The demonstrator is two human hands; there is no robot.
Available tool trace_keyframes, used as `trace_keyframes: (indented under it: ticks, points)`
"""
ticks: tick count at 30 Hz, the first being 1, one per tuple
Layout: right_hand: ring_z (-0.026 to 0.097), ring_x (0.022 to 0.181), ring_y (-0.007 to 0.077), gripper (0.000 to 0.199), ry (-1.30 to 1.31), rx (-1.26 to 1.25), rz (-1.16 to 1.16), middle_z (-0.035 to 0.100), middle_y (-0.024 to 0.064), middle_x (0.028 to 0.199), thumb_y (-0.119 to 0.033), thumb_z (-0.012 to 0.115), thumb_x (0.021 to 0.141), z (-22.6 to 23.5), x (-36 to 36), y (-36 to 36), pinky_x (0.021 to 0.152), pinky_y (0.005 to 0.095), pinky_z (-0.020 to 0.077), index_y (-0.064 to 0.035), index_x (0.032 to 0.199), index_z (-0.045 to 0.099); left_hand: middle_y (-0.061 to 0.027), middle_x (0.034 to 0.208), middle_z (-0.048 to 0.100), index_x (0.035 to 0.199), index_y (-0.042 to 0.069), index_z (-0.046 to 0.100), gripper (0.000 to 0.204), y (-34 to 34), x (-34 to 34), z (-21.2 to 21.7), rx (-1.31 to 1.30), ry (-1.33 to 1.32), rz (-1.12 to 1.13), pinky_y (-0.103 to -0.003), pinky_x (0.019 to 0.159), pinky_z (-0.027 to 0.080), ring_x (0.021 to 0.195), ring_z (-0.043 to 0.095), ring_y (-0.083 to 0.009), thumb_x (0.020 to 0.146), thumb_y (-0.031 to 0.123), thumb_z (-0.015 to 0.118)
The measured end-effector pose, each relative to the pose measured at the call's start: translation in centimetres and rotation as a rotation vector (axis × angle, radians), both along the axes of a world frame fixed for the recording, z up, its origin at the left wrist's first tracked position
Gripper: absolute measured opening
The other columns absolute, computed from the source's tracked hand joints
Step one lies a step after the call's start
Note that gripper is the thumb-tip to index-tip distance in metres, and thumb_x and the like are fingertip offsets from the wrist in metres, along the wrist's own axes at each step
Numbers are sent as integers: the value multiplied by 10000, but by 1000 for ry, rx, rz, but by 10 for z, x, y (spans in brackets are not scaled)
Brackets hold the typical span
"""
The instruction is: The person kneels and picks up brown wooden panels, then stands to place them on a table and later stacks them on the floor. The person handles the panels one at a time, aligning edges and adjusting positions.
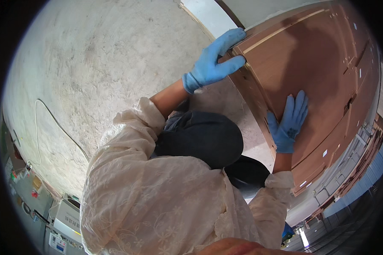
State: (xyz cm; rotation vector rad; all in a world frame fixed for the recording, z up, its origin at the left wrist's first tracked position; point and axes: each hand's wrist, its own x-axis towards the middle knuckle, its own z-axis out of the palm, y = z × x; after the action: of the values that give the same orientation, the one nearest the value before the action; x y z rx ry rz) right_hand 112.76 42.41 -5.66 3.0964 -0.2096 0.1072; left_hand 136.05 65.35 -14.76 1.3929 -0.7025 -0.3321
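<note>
A large reddish-brown wooden panel [281,63] lies on top of a stack at my right, with a paler strip along its far side. My left hand [210,63], in a light blue work glove, grips the panel's near-left corner, the thumb on the top face and the fingers along the far edge. Nearer to me, my right hand [288,123], in a matching glove, rests flat on the panel beside its left edge. Its fingers are stretched out and the thumb points toward that edge.
More brown boards [349,123] with small white labels continue to the right. Left of the stack is a rough concrete floor [102,55], crossed by a thin cable [61,127]. A pale box-shaped machine [68,219] stands at the lower left. A white board [210,17] lies beyond my left hand.
</note>
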Motion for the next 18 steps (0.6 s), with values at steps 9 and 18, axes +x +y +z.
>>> trace_keyframes:
  ticks: [9, 18]
  points:
    - [353, 1494, 490, 814, -30, -8, -27, 365, 278, 1632, -588, 691, 888, 10, 7, -6, 1185, 630, 301, -42, 1466, 513, -139, 1345, 673, 1481, -24, 561, 612, -20, 33, 35, 157, -85, -89, -349, 976, 549, 1124, 676, -208, 1080, 438, 580]
    - [396, 1484, 450, 748, -103, 13, -61, 411, 242, 1620, -594, 677, 899, 11, 8, -10, 1184, 619, 308, -62, 1409, 554, -133, 1441, 641, 1465, -18, 584, 515, -16, 45, 14, -33, 64, -134, -337, 1157, 429, 1327, 586, -221, 1126, 360, 500]
